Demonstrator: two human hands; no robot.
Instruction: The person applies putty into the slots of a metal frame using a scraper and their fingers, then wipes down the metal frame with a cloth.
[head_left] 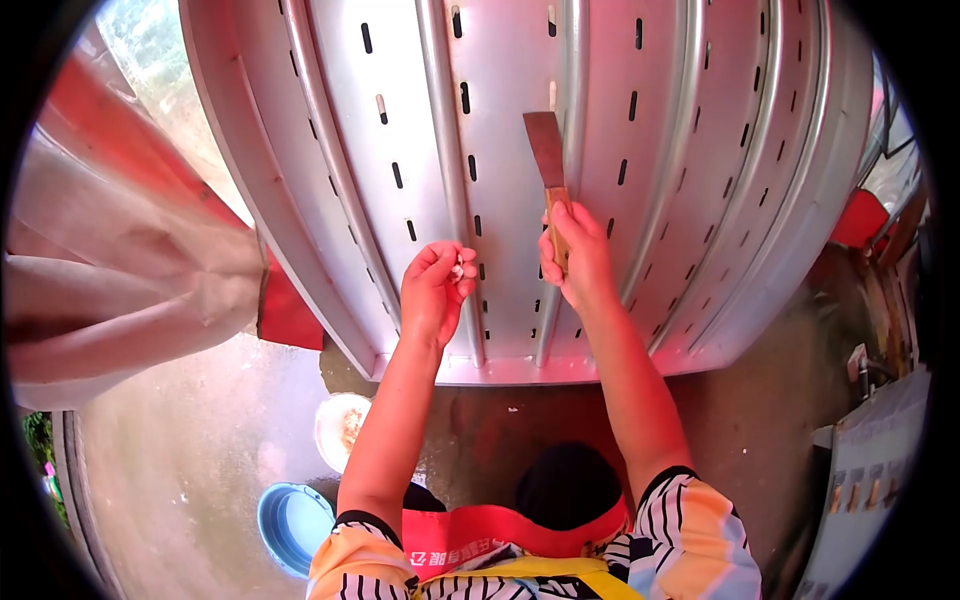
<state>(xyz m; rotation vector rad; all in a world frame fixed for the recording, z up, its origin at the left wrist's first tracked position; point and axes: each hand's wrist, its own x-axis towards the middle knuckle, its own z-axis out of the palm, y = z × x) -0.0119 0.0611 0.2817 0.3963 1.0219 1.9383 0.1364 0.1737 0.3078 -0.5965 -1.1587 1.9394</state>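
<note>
A wide metal surface (520,60) with raised ribs and rows of dark slots lies in front of me. My right hand (580,250) is wrapped round the wooden handle of a scraper (545,145), its flat brownish blade pointing away from me over the surface, near a rib. To the left, my left hand (438,290) is closed above another rib, thumb and fingers pinching a small whitish piece (458,268) whose nature I cannot make out.
On the wet floor at lower left stand a white bowl (330,432) with brownish bits in it and a blue basin (293,528). Draped sheeting (130,280) hangs at the left. A grey slotted panel (868,480) stands at the lower right.
</note>
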